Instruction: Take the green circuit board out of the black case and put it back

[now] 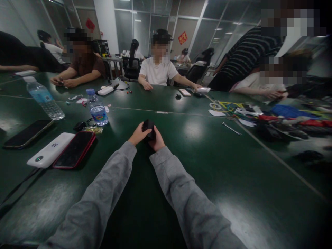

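Note:
A small black box-like object [148, 126] is held between my two hands, low over the dark green table [207, 166]. My left hand [138, 134] grips it from the left, the thumb lying across its near side. From the right, my right hand [157, 139] closes on it with the thumb along its edge. The fingers behind the object are hidden, and its exact kind does not show. Both of my arms reach forward in grey sleeves.
Left of my hands are water bottles [97, 110], a white power bank [50, 152], a red-cased phone [75, 150] and a dark phone [28, 134]. To the right lie a wrench [231, 128] and a pile of cables and cloth [285, 117]. Several people sit around the table.

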Motion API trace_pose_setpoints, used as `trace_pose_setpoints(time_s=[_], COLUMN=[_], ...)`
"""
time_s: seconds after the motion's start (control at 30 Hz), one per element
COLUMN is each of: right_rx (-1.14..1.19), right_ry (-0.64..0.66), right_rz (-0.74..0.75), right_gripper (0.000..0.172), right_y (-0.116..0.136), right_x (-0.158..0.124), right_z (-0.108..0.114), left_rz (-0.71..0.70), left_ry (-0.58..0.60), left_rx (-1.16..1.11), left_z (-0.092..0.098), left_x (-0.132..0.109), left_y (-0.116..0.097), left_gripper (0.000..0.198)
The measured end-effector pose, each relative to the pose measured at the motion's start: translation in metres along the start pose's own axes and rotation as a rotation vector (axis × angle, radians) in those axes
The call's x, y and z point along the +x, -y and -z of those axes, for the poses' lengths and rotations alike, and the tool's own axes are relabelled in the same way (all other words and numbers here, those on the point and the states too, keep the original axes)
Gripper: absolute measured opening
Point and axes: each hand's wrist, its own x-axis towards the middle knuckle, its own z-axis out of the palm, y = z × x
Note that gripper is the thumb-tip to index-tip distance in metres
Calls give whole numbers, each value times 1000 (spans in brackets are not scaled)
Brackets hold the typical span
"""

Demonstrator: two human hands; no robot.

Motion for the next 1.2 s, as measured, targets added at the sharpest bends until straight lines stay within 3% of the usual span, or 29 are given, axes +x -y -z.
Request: trace_pose_setpoints(time_s=[0.3,1.2], right_rx=[55,37], right_ry=[-1,34], right_rz=[-20,14], right_gripper=[37,37], right_y=[9,3], right_x=[-9,0], right_z=[-2,4], left_rz=[-109,-188], left_ry=[91,-28], left_rx=[79,221], left_z=[-5,-12], left_x=[-10,-29], left_y=[-14,-29], left_gripper=[57,55])
